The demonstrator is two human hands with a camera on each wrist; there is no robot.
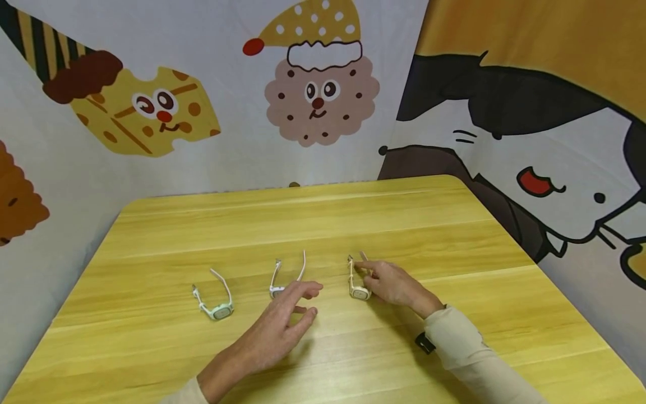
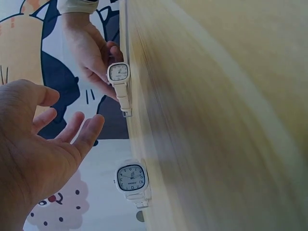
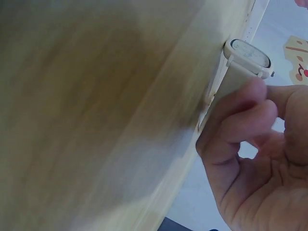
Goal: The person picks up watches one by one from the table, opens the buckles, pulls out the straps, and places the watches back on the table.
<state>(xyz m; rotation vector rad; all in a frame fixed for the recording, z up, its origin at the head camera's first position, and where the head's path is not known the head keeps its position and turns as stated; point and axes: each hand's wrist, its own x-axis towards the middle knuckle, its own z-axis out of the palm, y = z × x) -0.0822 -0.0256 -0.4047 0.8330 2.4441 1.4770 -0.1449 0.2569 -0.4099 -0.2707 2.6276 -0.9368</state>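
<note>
A cream wristwatch [image 1: 360, 293] stands on the table with its strap undone, its two ends pointing away. My right hand [image 1: 396, 285] is at its right side, fingers curled at one half of the strap; the index finger reaches across toward the buckle end. In the right wrist view, the fingers cover part of the strap below the watch case [image 3: 248, 57]. My left hand [image 1: 277, 328] hovers with fingers loosely bent and holds nothing. Behind it is a white wristwatch [image 1: 276, 291], partly hidden in the head view; its square dial [image 2: 131, 177] shows in the left wrist view.
A pale green wristwatch [image 1: 221, 311] lies undone farther left on the wood-grain table [image 1: 323, 224]. A cloth with cartoon figures [image 1: 227, 168] hangs behind the table. There is a small black object [image 1: 425, 343] at the right sleeve cuff.
</note>
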